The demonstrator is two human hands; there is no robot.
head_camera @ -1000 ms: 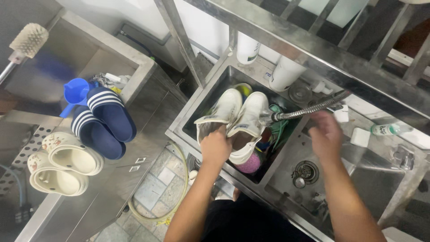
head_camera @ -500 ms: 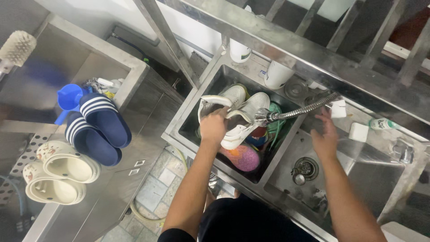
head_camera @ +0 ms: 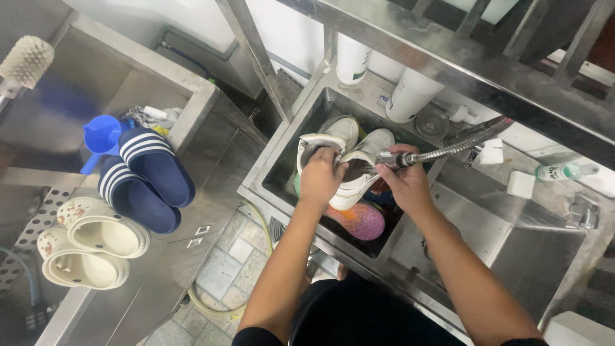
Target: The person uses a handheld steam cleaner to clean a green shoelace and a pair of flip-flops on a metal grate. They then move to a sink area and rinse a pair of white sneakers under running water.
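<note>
Over a steel sink [head_camera: 275, 168], my left hand [head_camera: 319, 178] grips a pair of white sneakers [head_camera: 359, 168] by their openings. My right hand [head_camera: 405, 181] holds the end of a flexible metal spray hose [head_camera: 448, 150], its nozzle pointing at the sneakers' inside. Below the shoes, in the basin, lies a pink-and-orange sponge-like thing [head_camera: 360, 220]. Other items in the basin are mostly hidden by the shoes.
Two white bottles [head_camera: 410, 96] stand behind the sink. On the steel counter to the left lie navy striped slides [head_camera: 146, 178], cream clogs [head_camera: 90, 248], a blue scoop [head_camera: 101, 137] and a brush [head_camera: 25, 63]. Soap bars [head_camera: 520, 184] and a small bottle [head_camera: 558, 172] sit right.
My right hand moved left from the counter and took the spray hose nozzle to the sneakers. My left hand kept hold of the shoes, lifting them slightly.
</note>
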